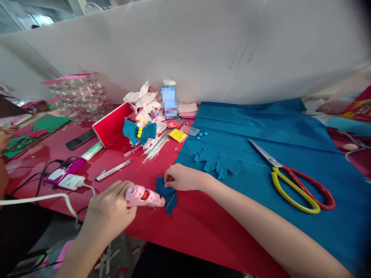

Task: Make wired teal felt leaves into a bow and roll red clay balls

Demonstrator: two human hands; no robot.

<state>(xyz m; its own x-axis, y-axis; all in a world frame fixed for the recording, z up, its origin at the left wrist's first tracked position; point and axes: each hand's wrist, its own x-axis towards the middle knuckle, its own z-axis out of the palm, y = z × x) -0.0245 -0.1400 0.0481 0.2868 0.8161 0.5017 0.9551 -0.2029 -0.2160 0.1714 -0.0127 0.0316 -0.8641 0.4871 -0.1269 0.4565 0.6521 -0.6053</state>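
My left hand (111, 204) is wrapped round a pink hot glue gun (145, 196), its nozzle pointing right. The nozzle tip meets a small blue fabric cutout (171, 204) near the table's front edge. A thin wire (171, 200) lies across that cutout. My right hand (184, 177) pinches at the cutout's upper edge; the exact grip between the fingertips is partly hidden. Just beyond my right wrist, more blue butterfly-shaped cutouts (222, 164) rest on a large blue cloth (290, 127). A finished-looking blue butterfly with yellow beads (139, 132) stands farther back.
Large scissors (290, 175) with red and yellow handles lie on the cloth. A wire bundle (158, 146), a yellow packet (177, 135), a pen (113, 170) and a phone (81, 139) are on the red table (203, 224). Cables run from a purple power bank (64, 170). Another person's hand (5, 135) shows at far left.
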